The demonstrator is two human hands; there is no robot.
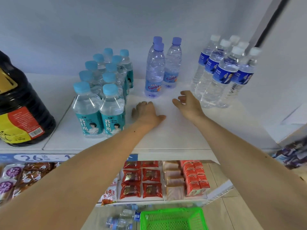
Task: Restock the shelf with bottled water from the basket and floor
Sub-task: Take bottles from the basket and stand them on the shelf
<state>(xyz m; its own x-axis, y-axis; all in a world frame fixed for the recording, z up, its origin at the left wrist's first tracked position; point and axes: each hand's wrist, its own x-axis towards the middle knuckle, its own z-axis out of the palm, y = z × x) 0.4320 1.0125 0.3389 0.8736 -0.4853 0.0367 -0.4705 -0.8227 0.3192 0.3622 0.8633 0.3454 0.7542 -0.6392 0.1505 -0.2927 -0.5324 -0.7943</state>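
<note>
Left hand (147, 112): palm down on the white shelf (174, 130), fingers loosely bent, grip empty. It lies between the soda bottles (103, 90) and the right hand. Right hand (187, 103): raised just above the shelf, fingers and thumb half curled, grip spread and holding nothing; it sits near the base of the white-cap bottles (222, 72).

Straight behind both hands stand the Cunbs bottles (162, 68), three with lilac caps, upright, two in file and one beside them. Soda bottles: two files, blue caps, teal labels, left of the hands. White-cap bottles: a cluster with dark blue labels, right of the hands.

Far left on the shelf: a dark jug (21, 105) with a yellow and red label.

Lower shelf: red snack packs (141, 178), small red cartons (195, 176).

Floor: green basket (172, 219), inside not readable; two water bottles (123, 219) lie on their sides just left of it.
</note>
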